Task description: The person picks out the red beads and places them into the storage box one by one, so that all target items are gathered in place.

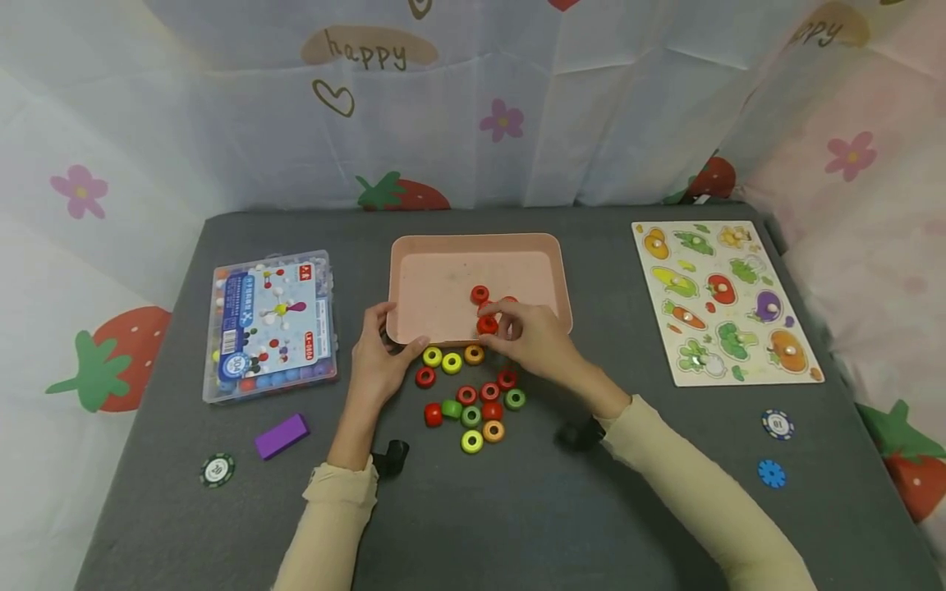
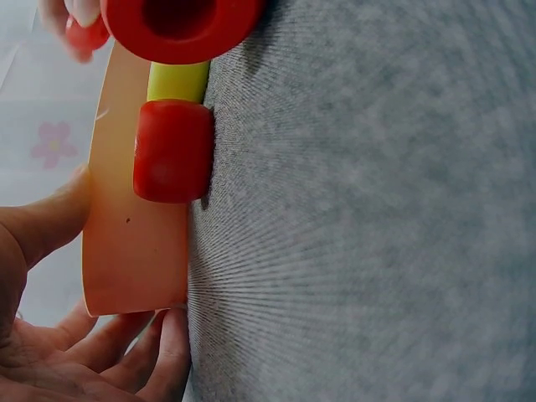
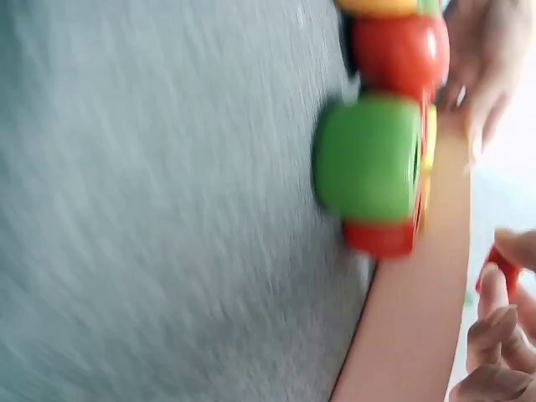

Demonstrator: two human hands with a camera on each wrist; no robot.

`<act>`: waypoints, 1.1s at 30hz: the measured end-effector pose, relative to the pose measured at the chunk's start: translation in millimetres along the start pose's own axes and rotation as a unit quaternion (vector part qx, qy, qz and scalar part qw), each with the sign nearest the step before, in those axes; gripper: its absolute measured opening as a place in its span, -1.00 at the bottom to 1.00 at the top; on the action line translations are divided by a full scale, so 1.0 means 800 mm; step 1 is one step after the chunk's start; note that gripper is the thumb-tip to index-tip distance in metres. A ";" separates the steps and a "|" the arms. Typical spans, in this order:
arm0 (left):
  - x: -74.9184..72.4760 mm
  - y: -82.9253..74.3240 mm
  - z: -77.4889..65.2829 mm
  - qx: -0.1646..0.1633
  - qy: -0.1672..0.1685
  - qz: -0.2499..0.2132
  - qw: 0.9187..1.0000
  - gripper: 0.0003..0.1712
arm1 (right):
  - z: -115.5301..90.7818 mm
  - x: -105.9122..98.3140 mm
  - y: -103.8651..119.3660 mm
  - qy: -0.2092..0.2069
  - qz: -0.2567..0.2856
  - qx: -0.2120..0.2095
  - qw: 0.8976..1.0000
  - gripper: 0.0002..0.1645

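Note:
A shallow pink tray [image 1: 436, 287] lies in the middle of the table. My left hand [image 1: 375, 361] holds its front left corner, the thumb at the front rim and the fingers around the side, as the left wrist view also shows. Over the tray's front right part, my right hand [image 1: 539, 338] pinches a red bead [image 1: 487, 325] between thumb and fingertips. Inside the tray, another red bead [image 1: 479, 294] lies just behind it, with more red ones partly hidden by the fingers. In front of the tray are loose red, green, yellow and orange beads, among them a green bead [image 3: 368, 159].
At the left stand a clear box of coloured balls [image 1: 273, 324], a purple block [image 1: 282, 437] and a dark green chip [image 1: 218, 470]. A vegetable puzzle board [image 1: 709, 328] lies at the right, with a dark blue chip [image 1: 778, 424] and a blue chip [image 1: 772, 474] nearer the front.

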State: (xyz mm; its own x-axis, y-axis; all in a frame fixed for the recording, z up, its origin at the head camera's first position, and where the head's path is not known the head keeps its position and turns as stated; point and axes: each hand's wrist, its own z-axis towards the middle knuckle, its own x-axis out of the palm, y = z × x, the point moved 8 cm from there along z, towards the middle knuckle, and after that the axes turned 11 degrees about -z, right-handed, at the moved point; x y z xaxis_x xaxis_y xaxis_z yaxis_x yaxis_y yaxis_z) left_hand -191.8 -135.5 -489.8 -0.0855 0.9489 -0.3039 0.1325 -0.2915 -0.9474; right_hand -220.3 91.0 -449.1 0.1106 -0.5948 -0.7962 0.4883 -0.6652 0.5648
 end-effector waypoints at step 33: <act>-0.002 0.003 0.002 0.009 0.002 -0.001 1.000 -0.13 | 0.018 0.025 0.047 0.049 -0.016 -0.033 0.998 -0.81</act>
State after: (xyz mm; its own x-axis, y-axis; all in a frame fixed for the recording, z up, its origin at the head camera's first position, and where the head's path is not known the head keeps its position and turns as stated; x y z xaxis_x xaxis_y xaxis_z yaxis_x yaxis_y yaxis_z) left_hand -192.7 -137.5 -491.6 -0.0828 0.9500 -0.3009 0.1145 -0.2909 -0.9499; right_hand -211.9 47.5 -440.8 0.1755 -0.5244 -0.8332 0.5488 -0.6505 0.5250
